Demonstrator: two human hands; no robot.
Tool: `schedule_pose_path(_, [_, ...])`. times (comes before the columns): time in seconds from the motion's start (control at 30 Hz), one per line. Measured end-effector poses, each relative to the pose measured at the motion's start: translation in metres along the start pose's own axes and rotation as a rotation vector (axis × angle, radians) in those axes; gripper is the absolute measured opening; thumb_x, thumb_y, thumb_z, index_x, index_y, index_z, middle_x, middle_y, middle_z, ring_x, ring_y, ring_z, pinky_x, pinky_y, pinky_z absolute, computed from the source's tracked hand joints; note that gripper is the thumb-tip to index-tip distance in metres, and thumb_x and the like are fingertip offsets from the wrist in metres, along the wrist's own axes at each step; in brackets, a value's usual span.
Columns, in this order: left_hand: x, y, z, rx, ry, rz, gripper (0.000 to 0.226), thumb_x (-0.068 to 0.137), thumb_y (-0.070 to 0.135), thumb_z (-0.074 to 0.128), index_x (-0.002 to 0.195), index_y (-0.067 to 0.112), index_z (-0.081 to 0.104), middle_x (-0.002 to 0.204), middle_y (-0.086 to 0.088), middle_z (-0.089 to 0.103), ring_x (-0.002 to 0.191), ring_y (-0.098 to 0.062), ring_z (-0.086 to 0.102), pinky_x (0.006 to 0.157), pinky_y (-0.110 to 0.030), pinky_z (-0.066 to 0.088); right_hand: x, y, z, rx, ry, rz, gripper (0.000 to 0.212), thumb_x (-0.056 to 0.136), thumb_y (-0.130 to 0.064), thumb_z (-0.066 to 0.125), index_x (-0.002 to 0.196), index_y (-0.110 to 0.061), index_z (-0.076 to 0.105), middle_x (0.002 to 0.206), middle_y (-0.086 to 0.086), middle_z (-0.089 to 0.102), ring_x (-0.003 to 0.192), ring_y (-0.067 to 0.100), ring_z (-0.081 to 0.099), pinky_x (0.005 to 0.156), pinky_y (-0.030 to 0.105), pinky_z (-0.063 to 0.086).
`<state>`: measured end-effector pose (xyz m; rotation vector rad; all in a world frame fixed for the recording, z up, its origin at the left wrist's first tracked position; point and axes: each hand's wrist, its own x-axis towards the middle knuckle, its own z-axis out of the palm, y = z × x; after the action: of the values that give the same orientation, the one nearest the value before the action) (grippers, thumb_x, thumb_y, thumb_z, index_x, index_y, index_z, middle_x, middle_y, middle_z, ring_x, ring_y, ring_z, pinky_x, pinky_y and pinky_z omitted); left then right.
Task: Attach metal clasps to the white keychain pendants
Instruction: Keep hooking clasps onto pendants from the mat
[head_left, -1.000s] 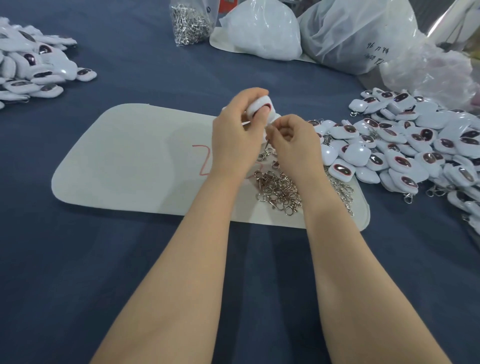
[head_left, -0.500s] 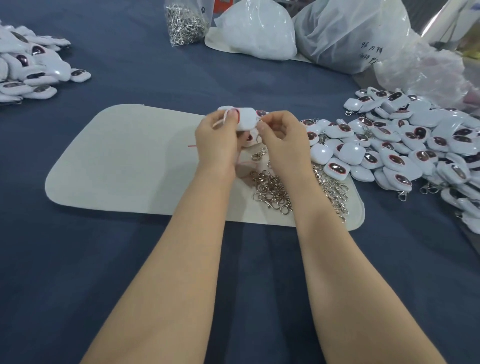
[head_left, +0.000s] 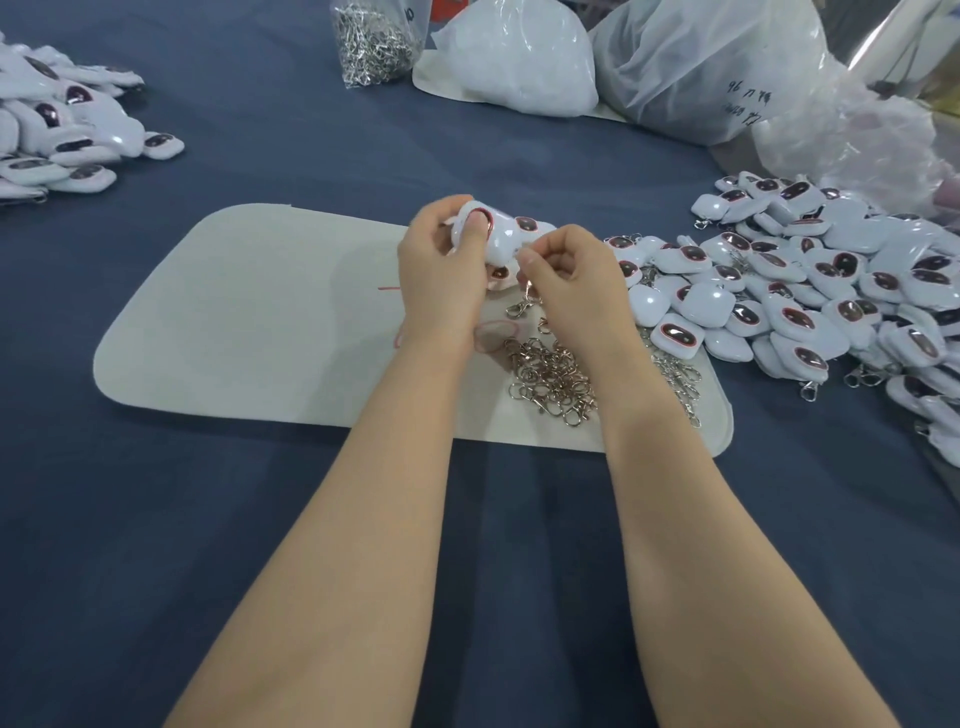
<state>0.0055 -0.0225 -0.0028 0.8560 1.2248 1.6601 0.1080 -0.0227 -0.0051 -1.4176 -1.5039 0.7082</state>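
Note:
My left hand (head_left: 441, 275) grips a white keychain pendant (head_left: 496, 236) with a red-rimmed dark window, held just above the white mat (head_left: 260, 332). My right hand (head_left: 571, 275) pinches something small at the pendant's right edge; a metal clasp (head_left: 521, 306) hangs below its fingers. A loose heap of metal clasps (head_left: 553, 376) lies on the mat under my wrists. A big pile of white pendants (head_left: 810, 291) spreads to the right.
A second pile of pendants (head_left: 62, 135) lies at the far left. At the back stand a clear bag of clasps (head_left: 374, 41) and several white plastic bags (head_left: 696, 67). Blue cloth (head_left: 156, 545) covers the table.
The pendant has been turned in my left hand, from tilted upright to lying sideways. My right hand has stayed pinched at the pendant's edge, with the clasp hanging below.

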Motion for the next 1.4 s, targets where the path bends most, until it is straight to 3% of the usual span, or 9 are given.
schedule_pose_path(0.17, [-0.007, 0.003, 0.005, 0.203, -0.105, 0.315, 0.016, 0.092, 0.008, 0.054, 0.101, 0.020, 0.058, 0.101, 0.009, 0.061, 0.099, -0.011, 0.060, 0.085, -0.020, 0.048, 0.000, 0.001, -0.002, -0.002, 0.041, 0.000, 0.014, 0.091, -0.012, 0.057, 0.079, -0.019, 0.055, 0.082, 0.007, 0.064, 0.078, 0.019, 0.060, 0.078, 0.032, 0.049])
schedule_pose_path(0.47, [-0.007, -0.005, 0.010, 0.332, -0.213, 0.113, 0.038, 0.097, 0.027, 0.049, 0.134, 0.018, 0.047, 0.131, -0.004, 0.057, 0.112, -0.017, 0.059, 0.100, -0.034, 0.045, 0.001, 0.001, -0.018, 0.002, 0.108, 0.011, 0.016, 0.088, -0.030, 0.063, 0.089, -0.014, 0.064, 0.066, -0.004, 0.055, 0.052, 0.002, 0.045, 0.055, 0.018, 0.038])
schedule_pose_path(0.57, [-0.002, -0.015, 0.006, 0.632, -0.175, 0.234, 0.044, 0.098, 0.022, 0.045, 0.141, 0.013, 0.040, 0.143, -0.005, 0.043, 0.126, -0.018, 0.045, 0.099, -0.017, 0.029, 0.007, -0.001, -0.033, 0.531, 0.486, 0.123, 0.009, 0.093, -0.017, 0.056, 0.092, -0.008, 0.059, 0.074, 0.002, 0.059, 0.061, 0.008, 0.055, 0.060, 0.021, 0.047])
schedule_pose_path(0.67, [0.002, -0.025, 0.001, 0.941, -0.224, 0.311, 0.038, 0.095, 0.016, 0.048, 0.132, 0.010, 0.050, 0.136, -0.007, 0.049, 0.119, -0.028, 0.048, 0.101, -0.028, 0.033, 0.012, 0.005, -0.047, 1.070, 0.635, 0.214, 0.026, 0.096, -0.007, 0.050, 0.119, 0.004, 0.050, 0.097, 0.013, 0.057, 0.078, 0.018, 0.063, 0.074, 0.022, 0.055])
schedule_pose_path(0.77, [0.000, -0.031, 0.002, 1.118, -0.278, 0.341, 0.034, 0.093, 0.024, 0.053, 0.125, 0.015, 0.055, 0.131, -0.006, 0.052, 0.117, -0.031, 0.047, 0.100, -0.032, 0.033, 0.012, 0.006, -0.041, 0.579, 0.555, 0.273, 0.023, 0.092, -0.006, 0.052, 0.114, -0.003, 0.054, 0.097, 0.011, 0.057, 0.080, 0.020, 0.059, 0.075, 0.025, 0.050])
schedule_pose_path(0.87, [0.000, -0.030, 0.002, 1.098, -0.213, 0.311, 0.032, 0.090, 0.034, 0.058, 0.117, 0.016, 0.057, 0.124, -0.008, 0.052, 0.112, -0.032, 0.047, 0.094, -0.036, 0.037, 0.006, 0.010, -0.028, -0.249, 0.206, 0.209, 0.031, 0.087, -0.020, 0.057, 0.118, -0.015, 0.060, 0.110, 0.001, 0.062, 0.098, 0.014, 0.057, 0.085, 0.024, 0.043])
schedule_pose_path(0.97, [0.000, -0.028, 0.002, 1.123, -0.148, 0.300, 0.027, 0.091, 0.031, 0.056, 0.112, 0.014, 0.055, 0.119, -0.010, 0.054, 0.108, -0.032, 0.049, 0.089, -0.038, 0.038, 0.004, 0.012, -0.021, -0.637, -0.069, 0.237, 0.039, 0.086, -0.029, 0.060, 0.124, -0.020, 0.057, 0.126, 0.006, 0.055, 0.115, 0.026, 0.052, 0.098, 0.038, 0.044])
schedule_pose_path(1.2, [-0.005, -0.032, 0.005, 1.279, -0.149, 0.298, 0.036, 0.096, 0.041, 0.044, 0.130, 0.031, 0.049, 0.132, -0.003, 0.048, 0.122, -0.030, 0.038, 0.098, -0.039, 0.026, 0.003, 0.009, -0.018, -0.642, -0.041, 0.168, 0.019, 0.091, -0.019, 0.057, 0.107, -0.015, 0.067, 0.114, 0.010, 0.064, 0.104, 0.025, 0.058, 0.081, 0.028, 0.044])
schedule_pose_path(1.4, [-0.002, -0.029, 0.006, 1.288, -0.175, 0.292, 0.025, 0.094, 0.040, 0.049, 0.114, 0.025, 0.053, 0.124, -0.003, 0.052, 0.117, -0.031, 0.043, 0.095, -0.041, 0.028, 0.005, 0.013, -0.017, -0.647, 0.015, 0.169, 0.020, 0.089, -0.012, 0.052, 0.093, -0.008, 0.071, 0.096, 0.012, 0.069, 0.090, 0.027, 0.060, 0.068, 0.027, 0.042])
